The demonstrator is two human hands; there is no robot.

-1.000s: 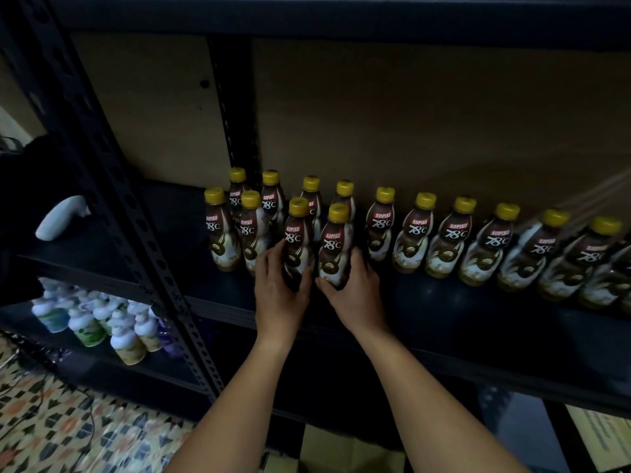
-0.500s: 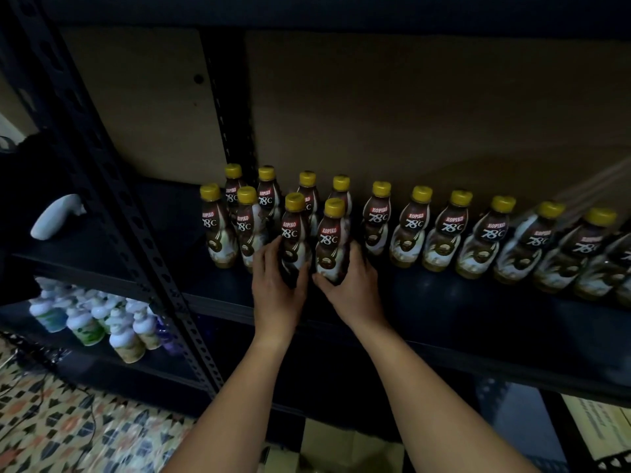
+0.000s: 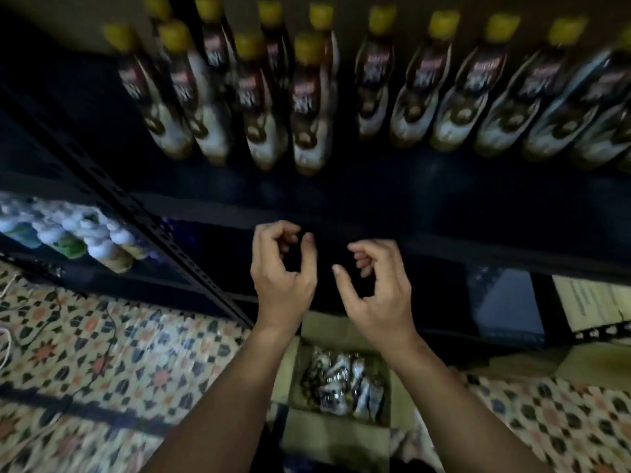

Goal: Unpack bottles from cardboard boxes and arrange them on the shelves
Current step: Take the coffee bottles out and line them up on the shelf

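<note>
Many brown bottles [image 3: 309, 107] with yellow caps, upright on the dark shelf [image 3: 375, 196], ranked along its back. Left hand [image 3: 280, 274] and right hand [image 3: 375, 288]: in front of the shelf edge, apart, fingers loosely curled, grasping nothing. Cardboard box [image 3: 341, 435]: on the patterned floor [image 3: 102, 363] below the wrists, open, shiny contents blurred. Pale bottles [image 3: 68, 233]: lower shelf, left.

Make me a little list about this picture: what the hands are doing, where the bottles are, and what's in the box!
left hand: fingers loosely curled, holding nothing
right hand: fingers loosely curled, holding nothing
bottles: yellow caps, brown labels, standing on the dark shelf above the hands
cardboard box: open on the floor below the hands
inside box: shiny wrapped things, too blurry to name
floor: patterned tiles
</note>
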